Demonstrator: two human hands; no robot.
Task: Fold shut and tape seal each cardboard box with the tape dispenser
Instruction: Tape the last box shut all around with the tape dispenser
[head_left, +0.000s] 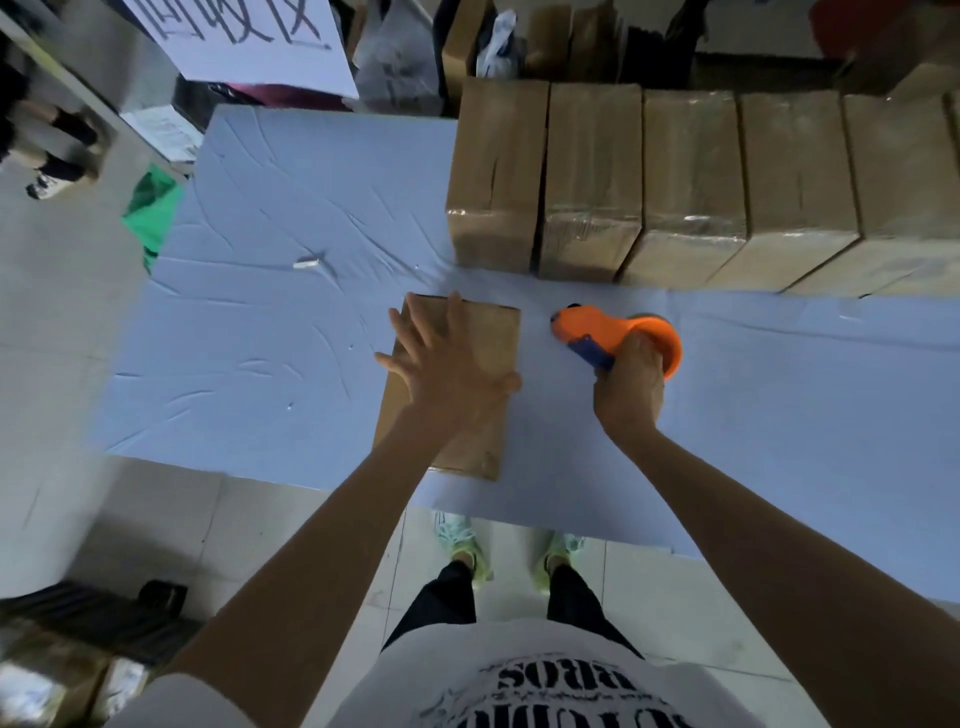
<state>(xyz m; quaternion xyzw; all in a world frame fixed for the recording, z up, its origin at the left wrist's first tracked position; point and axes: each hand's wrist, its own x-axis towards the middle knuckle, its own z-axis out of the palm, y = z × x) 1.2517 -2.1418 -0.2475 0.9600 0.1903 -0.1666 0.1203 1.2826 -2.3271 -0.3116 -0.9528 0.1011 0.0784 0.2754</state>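
Note:
A brown cardboard box (480, 441) lies closed on the blue-covered table (260, 322), close to its near edge. My left hand (447, 364) presses flat on the box's top with fingers spread and straight. To the right of the box, my right hand (631, 387) grips the handle of an orange and blue tape dispenser (597, 330). The dispenser sits just above the table, its nose pointing left toward the box but apart from it.
A row of several taped cardboard boxes (691, 182) stands along the table's far right side. A small white scrap (306, 264) lies on the cloth at the left. A white sign (244, 41) leans at the far left; a person's legs (57, 156) show on the floor.

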